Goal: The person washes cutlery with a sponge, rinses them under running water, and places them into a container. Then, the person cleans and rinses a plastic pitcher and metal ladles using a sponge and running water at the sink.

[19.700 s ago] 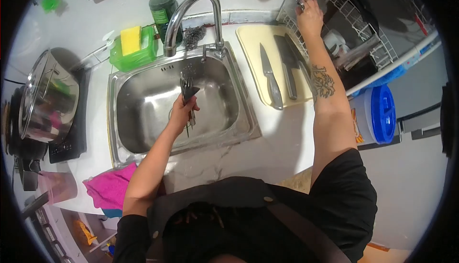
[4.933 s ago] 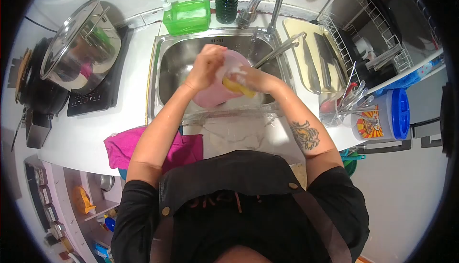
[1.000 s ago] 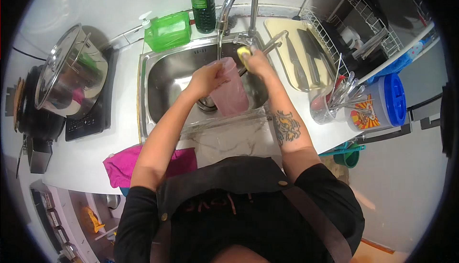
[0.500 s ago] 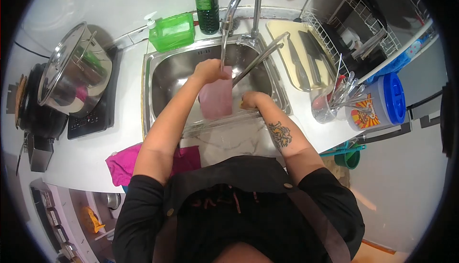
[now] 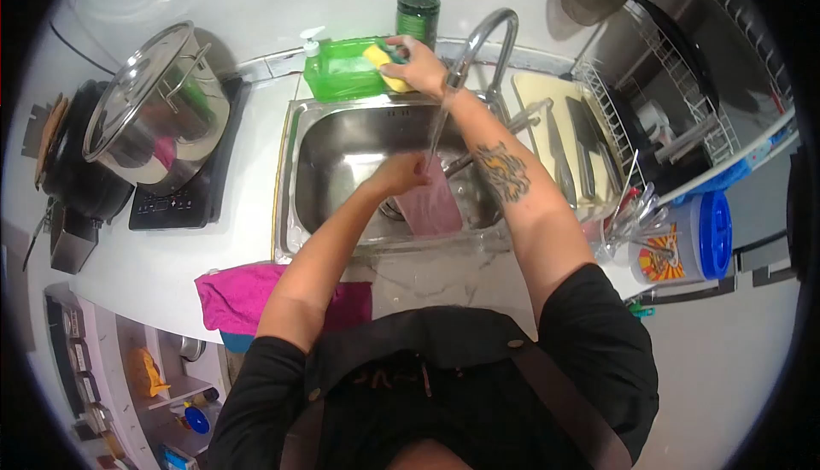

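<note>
By the left hand (image 5: 400, 173) a pink container (image 5: 434, 203) is gripped in the sink (image 5: 335, 158), with open room at its left, and by the right hand (image 5: 422, 68), farther forward, a sponge (image 5: 377, 55) is held over the edge of the green tray (image 5: 331, 83).

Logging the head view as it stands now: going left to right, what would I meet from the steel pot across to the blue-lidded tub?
Steel pot → green soap dispenser → pink container → faucet → cutting board → blue-lidded tub.
</note>
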Demonstrator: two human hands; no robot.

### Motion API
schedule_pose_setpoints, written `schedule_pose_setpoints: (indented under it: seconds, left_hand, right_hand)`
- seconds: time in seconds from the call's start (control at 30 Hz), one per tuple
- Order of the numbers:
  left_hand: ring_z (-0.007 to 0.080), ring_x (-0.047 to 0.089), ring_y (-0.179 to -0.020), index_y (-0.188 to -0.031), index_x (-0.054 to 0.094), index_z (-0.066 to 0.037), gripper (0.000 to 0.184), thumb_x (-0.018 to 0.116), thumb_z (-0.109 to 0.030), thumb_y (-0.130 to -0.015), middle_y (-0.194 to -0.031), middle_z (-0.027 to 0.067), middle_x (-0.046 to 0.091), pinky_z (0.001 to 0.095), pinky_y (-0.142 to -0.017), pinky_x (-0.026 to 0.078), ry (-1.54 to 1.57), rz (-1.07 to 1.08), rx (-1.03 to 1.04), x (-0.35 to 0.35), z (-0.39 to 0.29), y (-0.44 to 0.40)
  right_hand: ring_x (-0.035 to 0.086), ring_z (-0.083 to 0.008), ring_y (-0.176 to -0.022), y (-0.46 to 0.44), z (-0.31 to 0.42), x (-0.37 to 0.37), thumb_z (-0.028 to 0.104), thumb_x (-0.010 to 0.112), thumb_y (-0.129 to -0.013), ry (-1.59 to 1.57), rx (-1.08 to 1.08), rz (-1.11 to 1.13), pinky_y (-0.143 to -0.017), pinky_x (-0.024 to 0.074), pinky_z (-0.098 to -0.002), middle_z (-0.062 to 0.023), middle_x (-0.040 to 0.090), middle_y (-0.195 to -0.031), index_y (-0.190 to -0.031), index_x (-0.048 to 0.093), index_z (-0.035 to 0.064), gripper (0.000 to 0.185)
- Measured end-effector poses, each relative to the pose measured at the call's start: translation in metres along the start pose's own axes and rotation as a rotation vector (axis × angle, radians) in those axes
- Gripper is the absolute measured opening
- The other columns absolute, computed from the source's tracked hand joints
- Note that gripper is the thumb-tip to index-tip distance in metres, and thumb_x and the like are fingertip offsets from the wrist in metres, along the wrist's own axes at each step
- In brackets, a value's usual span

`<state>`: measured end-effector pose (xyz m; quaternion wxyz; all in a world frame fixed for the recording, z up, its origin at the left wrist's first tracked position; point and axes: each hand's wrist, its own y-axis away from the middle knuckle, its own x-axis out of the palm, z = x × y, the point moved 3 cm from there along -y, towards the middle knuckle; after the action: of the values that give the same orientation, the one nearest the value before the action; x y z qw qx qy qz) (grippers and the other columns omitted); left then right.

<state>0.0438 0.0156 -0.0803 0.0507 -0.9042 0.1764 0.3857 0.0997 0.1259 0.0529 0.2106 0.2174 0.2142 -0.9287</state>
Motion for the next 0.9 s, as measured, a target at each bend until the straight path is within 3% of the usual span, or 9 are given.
schedule_pose_setpoints:
  seconds: [0.1,0.3,0.37,0.43,0.5,0.63,0.7,0.73,0.9]
  left_hand:
    - [0.0212,0.050,-0.057,-0.076,0.049,-0.002,0.030,0.068,-0.023,-0.067,-0.061,0.0102,0.051,0.0333,-0.053,0.038,-0.009,-0.025,0.051,0.000,0.001,0.003]
    - [0.0264,0.055,-0.069,-0.080,0.050,-0.001,0.033,0.069,-0.024,-0.066,-0.072,0.0133,0.056,0.0361,-0.062,0.042,-0.003,-0.062,0.043,0.002,0.002,0.007]
    - [0.0260,0.056,-0.072,-0.084,0.051,0.000,0.035,0.070,-0.023,-0.065,-0.075,0.0133,0.057,0.0352,-0.065,0.043,0.051,-0.029,-0.005,0.002,0.002,0.006]
    - [0.0230,0.056,-0.077,-0.092,0.053,0.001,0.040,0.072,-0.019,-0.063,-0.083,0.0151,0.059,0.0336,-0.070,0.045,0.106,0.013,-0.018,0.004,0.012,0.001]
    - [0.0202,0.056,-0.075,-0.089,0.053,0.001,0.036,0.072,-0.015,-0.062,-0.082,0.0125,0.059,0.0322,-0.069,0.044,0.086,-0.049,-0.041,0.000,0.010,0.001]
    - [0.0233,0.057,-0.076,-0.090,0.054,-0.002,0.034,0.068,-0.019,-0.065,-0.077,0.0107,0.058,0.0315,-0.068,0.044,0.240,-0.041,0.018,0.013,0.026,-0.020]
    - [0.0137,0.054,-0.078,-0.098,0.050,-0.003,0.029,0.062,-0.007,-0.072,-0.082,0.0046,0.058,0.0267,-0.065,0.044,0.790,0.038,0.357,0.019,0.013,-0.027]
    - [0.0144,0.056,-0.074,-0.103,0.046,-0.004,0.028,0.055,-0.006,-0.076,-0.080,0.0051,0.058,0.0273,-0.060,0.046,0.716,0.128,0.082,0.005,-0.006,-0.010]
    - [0.0173,0.059,-0.060,-0.098,0.046,0.000,0.024,0.053,-0.006,-0.076,-0.076,0.0074,0.057,0.0316,-0.049,0.050,0.346,0.216,0.195,0.013,0.009,-0.014]
  right_hand:
    - [0.050,-0.0272,-0.097,-0.047,-0.001,0.023,0.025,0.067,-0.068,0.184,-0.241,0.016,-0.086,0.0387,-0.0317,-0.0176,0.051,-0.106,-0.115,0.046,0.0046,0.055]
    - [0.044,-0.0316,-0.103,-0.054,-0.014,0.040,0.024,0.067,-0.067,0.336,-0.418,-0.204,-0.089,0.0358,-0.0361,-0.0199,0.049,-0.108,-0.099,0.057,0.0030,0.039]
    - [0.054,-0.0263,-0.087,-0.028,-0.006,0.028,0.022,0.064,-0.070,0.418,-0.464,-0.332,-0.074,0.0440,-0.0357,-0.0175,0.056,-0.093,-0.084,0.059,-0.0001,0.027]
    - [0.056,-0.0176,-0.062,0.004,-0.031,0.023,0.020,0.059,-0.077,-0.317,0.323,0.046,-0.053,0.0464,-0.0285,-0.0087,0.056,-0.065,-0.082,0.057,0.0008,0.020]
    - [0.051,-0.0124,-0.045,0.048,-0.043,0.018,0.017,0.055,-0.080,-0.397,0.613,0.357,-0.036,0.0370,-0.0194,-0.0074,0.055,-0.060,-0.074,0.056,-0.0002,0.018]
    - [0.054,-0.0155,-0.048,0.093,-0.042,0.006,0.023,0.057,-0.079,-0.240,0.699,0.644,-0.039,0.0409,-0.0241,-0.0088,0.056,-0.062,-0.074,0.057,-0.0011,0.024]
    - [0.055,-0.0167,-0.050,0.102,-0.031,0.011,0.022,0.056,-0.079,-0.452,0.688,0.733,-0.042,0.0428,-0.0256,-0.0099,0.056,-0.061,-0.073,0.057,-0.0020,0.025]
    - [0.055,-0.0165,-0.050,0.104,-0.034,0.016,0.022,0.056,-0.079,-0.293,0.650,0.775,-0.045,0.0435,-0.0247,-0.0095,0.057,-0.061,-0.070,0.058,-0.0011,0.025]
    - [0.056,-0.0176,-0.054,0.099,-0.023,0.024,0.026,0.055,-0.079,-0.419,0.567,0.743,-0.050,0.0449,-0.0282,-0.0064,0.057,-0.061,-0.070,0.058,0.0008,0.027]
